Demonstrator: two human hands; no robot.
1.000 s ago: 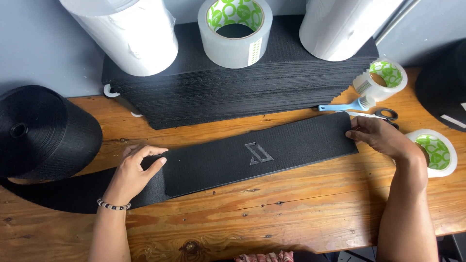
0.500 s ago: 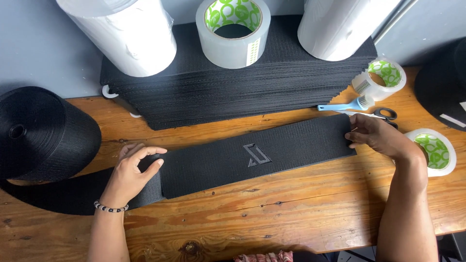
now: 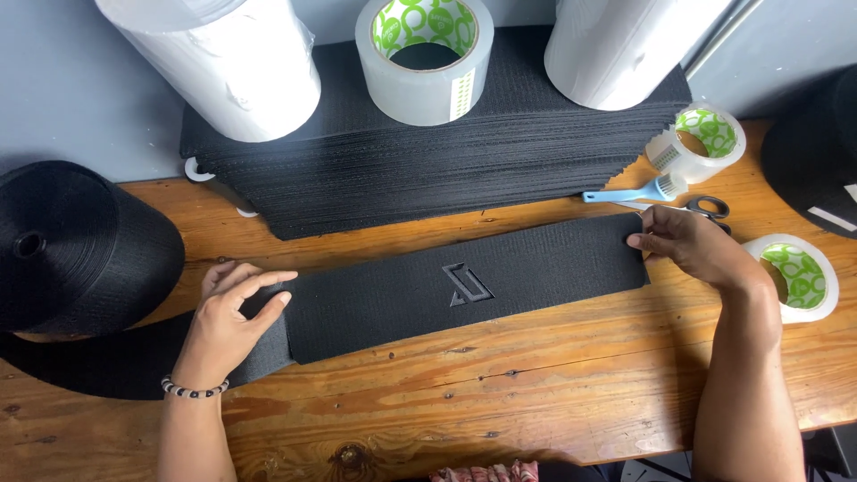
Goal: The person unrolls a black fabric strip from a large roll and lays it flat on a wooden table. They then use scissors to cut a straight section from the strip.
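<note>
A: What's taking up the most room there?

B: The wooden bench (image 3: 553, 393) is carrying everything. At its back a thick stack of black strips (image 3: 428, 170) is lying flat, with two white rolls (image 3: 232, 62) and a roll of clear tape (image 3: 427, 62) standing on it. A big black webbing roll (image 3: 76, 245) is sitting at the left edge, its loose end trailing along the bench under the left hand.

A: And the piece being handled?

B: A long black strip (image 3: 464, 286) with a raised emblem is lying flat near the middle of the bench, just in front of the stack.

A: How are the hands sitting on it?

B: The left hand (image 3: 228, 321) is resting with fingers spread, pressing down where the strip's left end is overlapping the webbing; its grip is open, closing on nothing. The right hand (image 3: 692, 245) is pinching the strip's right end between thumb and fingertips.

A: Anything smaller nearby?

B: Two more tape rolls (image 3: 794, 277), a blue brush (image 3: 634, 192) and black-handled scissors (image 3: 710, 207) are lying near the right hand.
</note>
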